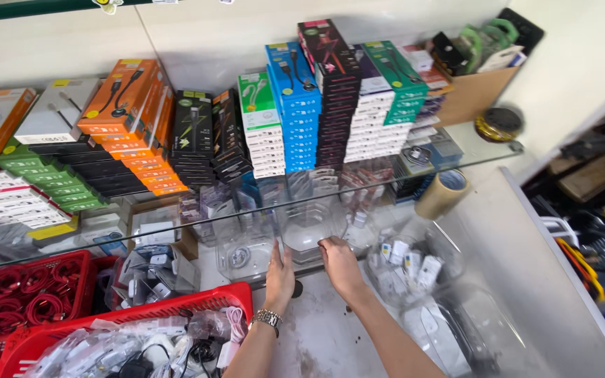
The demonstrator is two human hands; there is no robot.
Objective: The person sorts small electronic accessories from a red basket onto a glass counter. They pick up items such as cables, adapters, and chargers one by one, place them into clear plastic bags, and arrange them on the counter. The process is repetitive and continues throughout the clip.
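Head view: the left hand (279, 275), a metal watch (268, 318) on its wrist, lies flat with fingers together against the left wall of a clear plastic jar (307, 227); the right hand (339, 264) presses its curled fingers to the jar's right side. Neither hand closes round anything; the jar is simply squeezed between the two palms. It stands on the lower white shelf, under the front edge of the glass shelf (176, 227), with a second clear jar (243, 253) just to its left. I judge it light, with thin, smooth, rather slippery walls that could flex, so a two-sided hold low on the body suits it better than a pinch at the rim. Near the right hand sits a clear tub of small white chargers (412, 264). A red basket of cables (141, 329) lies beside the left forearm. Stacked cable boxes (295, 105) fill the glass shelf above.
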